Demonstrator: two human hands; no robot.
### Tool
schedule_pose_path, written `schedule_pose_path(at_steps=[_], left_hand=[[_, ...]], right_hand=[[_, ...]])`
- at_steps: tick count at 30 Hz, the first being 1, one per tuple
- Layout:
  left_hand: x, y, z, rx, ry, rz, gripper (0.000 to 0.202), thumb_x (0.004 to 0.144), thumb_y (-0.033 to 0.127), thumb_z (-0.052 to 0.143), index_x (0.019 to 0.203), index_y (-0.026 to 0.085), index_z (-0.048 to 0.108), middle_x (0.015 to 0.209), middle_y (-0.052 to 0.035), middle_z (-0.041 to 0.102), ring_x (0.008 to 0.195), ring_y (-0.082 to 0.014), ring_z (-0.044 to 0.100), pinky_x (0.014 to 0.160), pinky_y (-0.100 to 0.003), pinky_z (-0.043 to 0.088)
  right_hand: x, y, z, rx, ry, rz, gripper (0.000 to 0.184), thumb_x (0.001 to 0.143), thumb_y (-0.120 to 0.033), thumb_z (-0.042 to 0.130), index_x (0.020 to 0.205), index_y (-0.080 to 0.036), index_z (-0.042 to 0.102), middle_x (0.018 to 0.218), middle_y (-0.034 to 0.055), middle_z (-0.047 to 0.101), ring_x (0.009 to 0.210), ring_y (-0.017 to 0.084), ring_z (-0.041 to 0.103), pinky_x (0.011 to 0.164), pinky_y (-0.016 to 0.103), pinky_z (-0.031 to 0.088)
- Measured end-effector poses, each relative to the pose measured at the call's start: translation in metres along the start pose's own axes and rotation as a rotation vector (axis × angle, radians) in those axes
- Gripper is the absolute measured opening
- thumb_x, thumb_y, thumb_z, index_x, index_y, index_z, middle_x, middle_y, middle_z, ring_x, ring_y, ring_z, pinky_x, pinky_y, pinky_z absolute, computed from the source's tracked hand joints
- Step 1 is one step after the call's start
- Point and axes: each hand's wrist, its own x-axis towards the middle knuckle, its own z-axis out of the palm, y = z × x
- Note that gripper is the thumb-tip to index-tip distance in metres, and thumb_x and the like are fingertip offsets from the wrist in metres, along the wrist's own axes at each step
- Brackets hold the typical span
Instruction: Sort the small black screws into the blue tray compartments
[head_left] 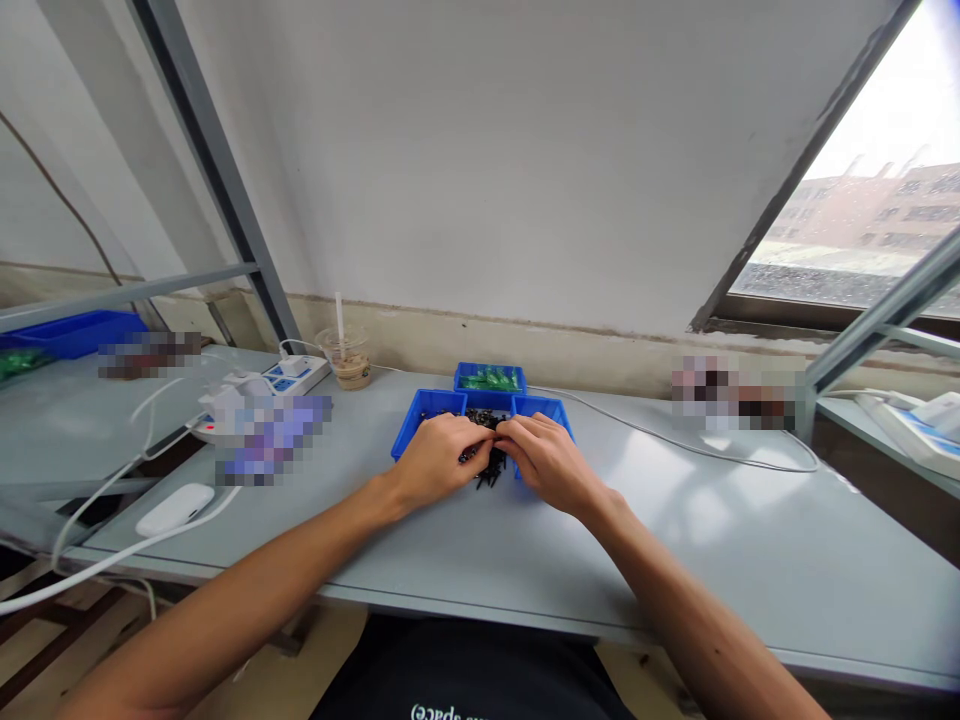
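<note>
My left hand (444, 458) and my right hand (546, 458) meet fingertip to fingertip in the middle of the view. Both are closed in a pinch on something small and dark, too small to name. Beneath the fingers lies a pile of small black parts (491, 470), spilling onto the table. A blue bin (409, 425) stands behind my left hand, and another blue bin (561, 412) is partly covered by my right hand. Farther back, a smaller blue bin (459, 374) holds green pieces (491, 378).
A grey table (570, 590) runs along the wall. To the left are a cup with a straw (352, 370), a power strip (300, 375), a white case (174, 510) and white cables. Another cable (675, 447) crosses the right side. Metal posts (217, 150) stand at both sides.
</note>
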Motion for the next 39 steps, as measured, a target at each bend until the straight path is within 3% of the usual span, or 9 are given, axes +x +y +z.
schedule_pose_path(at_steps=[15, 21, 26, 30, 33, 36, 39], left_hand=[[0.000, 0.001, 0.001, -0.006, -0.007, 0.024, 0.021, 0.100, 0.026, 0.053, 0.098, 0.021, 0.073, 0.091, -0.0020, 0.077, 0.082, -0.0180, 0.067, 0.075, -0.033, 0.043], [-0.001, -0.001, 0.001, 0.002, 0.013, -0.006, 0.023, 0.102, 0.028, 0.051, 0.100, 0.021, 0.073, 0.089, -0.0024, 0.076, 0.079, -0.0181, 0.067, 0.074, -0.033, 0.042], [-0.001, 0.000, 0.000, 0.001, -0.003, -0.021, 0.024, 0.103, 0.030, 0.051, 0.103, 0.022, 0.073, 0.090, -0.0024, 0.077, 0.080, -0.0182, 0.067, 0.073, -0.033, 0.042], [0.000, 0.000, -0.001, -0.031, 0.035, -0.050, 0.025, 0.105, 0.034, 0.051, 0.110, 0.022, 0.072, 0.100, -0.0019, 0.079, 0.086, -0.0183, 0.069, 0.079, -0.034, 0.045], [0.001, 0.000, -0.001, -0.014, 0.020, -0.051, 0.023, 0.104, 0.031, 0.052, 0.110, 0.022, 0.072, 0.101, -0.0018, 0.078, 0.089, -0.0188, 0.069, 0.081, -0.035, 0.046], [0.001, 0.000, -0.002, 0.024, -0.046, -0.019, 0.021, 0.102, 0.028, 0.054, 0.111, 0.022, 0.072, 0.103, -0.0034, 0.078, 0.094, -0.0200, 0.069, 0.085, -0.036, 0.046], [0.000, -0.001, 0.000, 0.065, -0.147, 0.059, 0.020, 0.101, 0.027, 0.057, 0.112, 0.021, 0.073, 0.103, -0.0050, 0.076, 0.098, -0.0208, 0.066, 0.089, -0.037, 0.046]], right_hand=[[0.000, 0.003, 0.001, 0.023, 0.012, -0.011, 0.038, 0.111, -0.030, 0.035, 0.082, -0.019, 0.057, 0.074, 0.0018, 0.063, 0.065, 0.014, 0.049, 0.070, 0.030, 0.032], [0.000, 0.001, 0.000, 0.050, 0.024, 0.010, 0.024, 0.110, -0.029, 0.042, 0.095, -0.019, 0.058, 0.083, 0.0026, 0.068, 0.069, 0.015, 0.052, 0.071, 0.030, 0.034], [0.000, 0.002, 0.000, 0.025, 0.022, 0.001, 0.029, 0.110, -0.029, 0.039, 0.094, -0.020, 0.061, 0.081, 0.0029, 0.067, 0.068, 0.015, 0.053, 0.071, 0.031, 0.035], [-0.001, 0.015, -0.005, 0.050, 0.129, 0.028, 0.024, 0.109, -0.026, 0.041, 0.100, -0.021, 0.062, 0.087, 0.0041, 0.070, 0.075, 0.017, 0.058, 0.076, 0.032, 0.039], [-0.004, 0.028, -0.011, 0.030, 0.274, 0.147, 0.019, 0.106, -0.026, 0.045, 0.100, -0.022, 0.063, 0.088, 0.0046, 0.070, 0.080, 0.019, 0.060, 0.079, 0.034, 0.042], [-0.005, 0.037, -0.014, 0.003, 0.382, 0.266, 0.015, 0.104, -0.025, 0.048, 0.102, -0.023, 0.062, 0.094, 0.0058, 0.071, 0.088, 0.022, 0.062, 0.085, 0.037, 0.042], [-0.005, 0.039, -0.012, -0.017, 0.395, 0.337, 0.012, 0.102, -0.025, 0.049, 0.102, -0.023, 0.061, 0.096, 0.0059, 0.070, 0.092, 0.024, 0.062, 0.087, 0.040, 0.041]])
